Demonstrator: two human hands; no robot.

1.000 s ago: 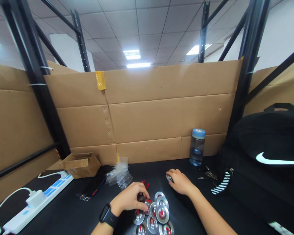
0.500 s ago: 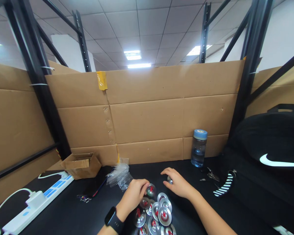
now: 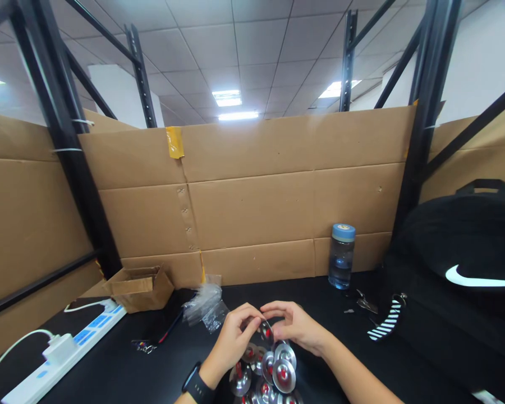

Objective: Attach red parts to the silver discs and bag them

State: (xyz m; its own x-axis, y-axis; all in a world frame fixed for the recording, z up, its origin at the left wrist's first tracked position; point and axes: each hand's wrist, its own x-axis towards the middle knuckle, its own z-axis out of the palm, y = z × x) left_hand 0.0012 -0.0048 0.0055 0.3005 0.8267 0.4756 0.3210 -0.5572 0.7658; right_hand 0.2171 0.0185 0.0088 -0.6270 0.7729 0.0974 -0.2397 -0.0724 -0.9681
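Walled round with brown corrugated cardboard sheets [image 3: 252, 207] set against black steel rack uprights [image 3: 67, 151]; white ceiling tiles and strip lights above. Below, a black desk [image 3: 109, 370].

Pinched between both hands, raised just above the desk: small round silver metal disc with a red centre [image 3: 267, 332]. Left hand [image 3: 231, 339], with black smartwatch [image 3: 197, 387] at the wrist, closed on the disc's left edge by thumb and fingertips. Right hand [image 3: 297, 328] closed on the opposite edge, fingers curled over the top. Whether anything more is tucked inside the right hand: cannot tell.

Directly beneath, touching and overlapping one another: heap of matching silver discs [image 3: 283, 375], lying flat on the desk, partly cut off by the lower edge of the view.

Judged from the lie of things: one disc taken up and under the fingers, the others in the heap not in hand. No separate finished lot in sight, so no telling how many are done; most, seemingly, left to handle.

Left of the hands: crumpled clear plastic bag [image 3: 204, 303], small open cardboard box [image 3: 141, 286], long white power strip [image 3: 67, 345]. To the right, well apart: clear water bottle with a blue lid [image 3: 341, 256] against the cardboard, black-and-white striped key strap [image 3: 382, 325], large black sports bag [image 3: 458, 252].
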